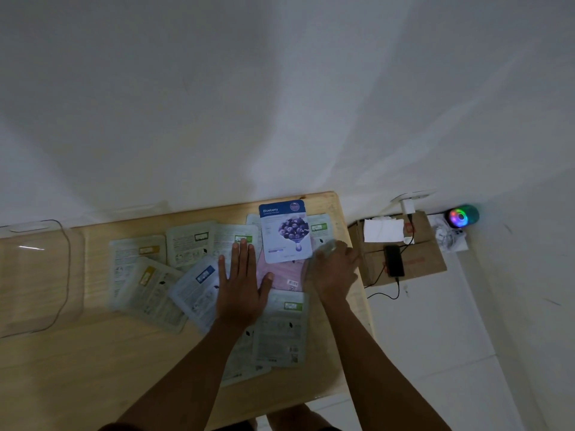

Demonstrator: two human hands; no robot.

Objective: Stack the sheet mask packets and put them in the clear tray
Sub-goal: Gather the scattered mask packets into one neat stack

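Several sheet mask packets lie scattered and overlapping on the wooden table [93, 368]. A blueberry packet [286, 231] lies face up near the far edge, on top of a pink packet [280, 276]. Most others show their pale printed backs, such as a blue-labelled packet [196, 284] and a green-labelled packet [284, 328]. My left hand [241, 284] rests flat, palm down with fingers spread, on the packets left of the pink one. My right hand [334, 270] is blurred at the right of the blueberry packet, its fingers curled on the edge of a grey packet [320, 248]. The clear tray [67, 275] stands at the table's left end.
The table's right edge lies just past my right hand. Beyond it, on the white floor, sits a cardboard box [413, 262] with a black phone [393, 261] and its cable. A glowing multicoloured speaker [462, 216] stands by the wall.
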